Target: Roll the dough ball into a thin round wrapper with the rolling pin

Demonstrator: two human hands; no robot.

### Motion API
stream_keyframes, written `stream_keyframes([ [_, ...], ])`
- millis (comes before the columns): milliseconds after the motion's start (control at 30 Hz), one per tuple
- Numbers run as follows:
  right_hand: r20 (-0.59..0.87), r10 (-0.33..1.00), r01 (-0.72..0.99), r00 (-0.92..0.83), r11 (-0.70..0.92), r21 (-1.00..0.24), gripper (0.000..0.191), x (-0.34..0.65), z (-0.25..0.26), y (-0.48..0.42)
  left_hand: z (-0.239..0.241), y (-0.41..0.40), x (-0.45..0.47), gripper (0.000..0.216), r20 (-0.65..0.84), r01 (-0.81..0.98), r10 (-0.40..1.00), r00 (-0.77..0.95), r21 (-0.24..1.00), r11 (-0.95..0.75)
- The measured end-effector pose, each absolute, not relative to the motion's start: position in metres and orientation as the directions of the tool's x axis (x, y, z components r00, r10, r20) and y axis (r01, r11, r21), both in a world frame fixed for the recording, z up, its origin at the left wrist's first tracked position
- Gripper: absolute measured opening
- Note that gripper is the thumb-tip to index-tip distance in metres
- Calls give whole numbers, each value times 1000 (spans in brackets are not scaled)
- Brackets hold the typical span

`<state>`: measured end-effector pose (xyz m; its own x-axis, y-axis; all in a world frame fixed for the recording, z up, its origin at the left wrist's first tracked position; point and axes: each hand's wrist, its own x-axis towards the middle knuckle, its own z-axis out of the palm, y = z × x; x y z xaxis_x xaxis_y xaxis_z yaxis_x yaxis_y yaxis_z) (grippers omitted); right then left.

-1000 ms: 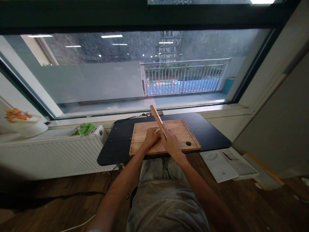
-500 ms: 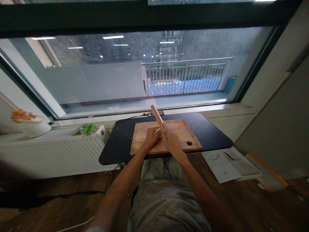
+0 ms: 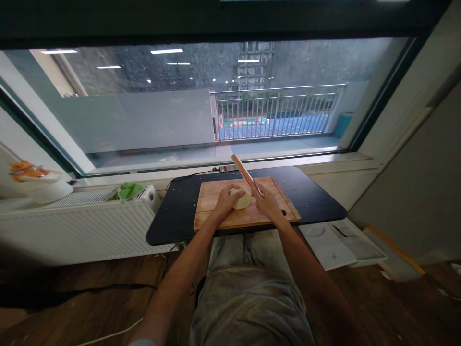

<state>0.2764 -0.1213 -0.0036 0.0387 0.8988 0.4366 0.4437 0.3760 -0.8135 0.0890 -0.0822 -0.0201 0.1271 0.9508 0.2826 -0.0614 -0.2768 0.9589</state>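
Note:
My left hand (image 3: 226, 199) is closed on the edge of a pale, flat round of dough (image 3: 242, 200) over the middle of a wooden cutting board (image 3: 209, 192). In my right hand (image 3: 267, 202) is a wooden rolling pin (image 3: 243, 170), its far end tilted up and to the left towards the window. The fingers wrap round the pin's near part and hide it. Just left of the right hand lies the dough's right edge. Whether the dough touches the board I cannot tell.
A black table (image 3: 169, 216) with rounded corners carries the board. Behind it is the window sill (image 3: 324, 163). To the left stands a white radiator (image 3: 108, 221) with a green cloth (image 3: 129, 191) on top. A white box (image 3: 334, 247) is low on the right.
My right hand has moved slightly right with the rolling pin, away from the left hand. The dough's round face now shows between the hands; before, only a sliver of it did.

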Motion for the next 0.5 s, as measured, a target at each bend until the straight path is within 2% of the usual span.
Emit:
stream_keyframes([
  [200,406,912,400,52,353,-846,64,283,-14,-120,-17,-83,86,38,395,53,903,172,911,-408],
  [500,376,926,310,32,348,-885,63,272,-21,-121,-20,-78,87,36,274,-121,941,198,960,-254],
])
